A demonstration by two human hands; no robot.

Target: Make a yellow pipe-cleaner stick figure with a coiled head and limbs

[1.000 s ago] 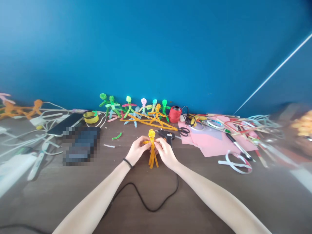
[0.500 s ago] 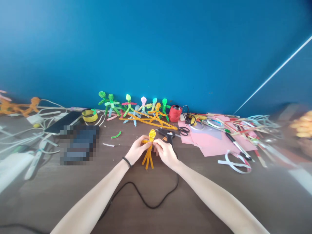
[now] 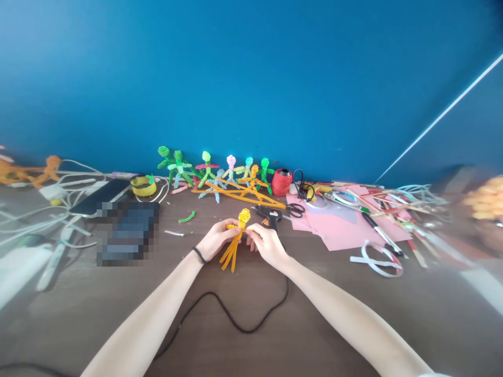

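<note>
While pinching the yellow fuzzy-wire figure [image 3: 244, 217] at arm height between closed fingers of left hand [image 3: 216, 239] and right hand [image 3: 268, 244], over the bench [image 3: 283, 356] at eight o'clock from the glue gun [image 3: 269, 213], seems busy shaping its arms. Calls next, presumably, for steadying left and twisting right, clear of the loose strands [image 3: 228, 258] at seven o'clock.

head camera, forward-down over hands [image 3: 268, 246]

I count one left hand [image 3: 215, 239], one right hand [image 3: 269, 245] and one yellow figure [image 3: 244, 216] this side of the one glue gun [image 3: 266, 211]. Beyond it, one red spool [image 3: 281, 183] and at least seven more figures [image 3: 206, 157]; left, two dark flat devices [image 3: 131, 230]; right, one pair of scissors [image 3: 295, 211].
</note>
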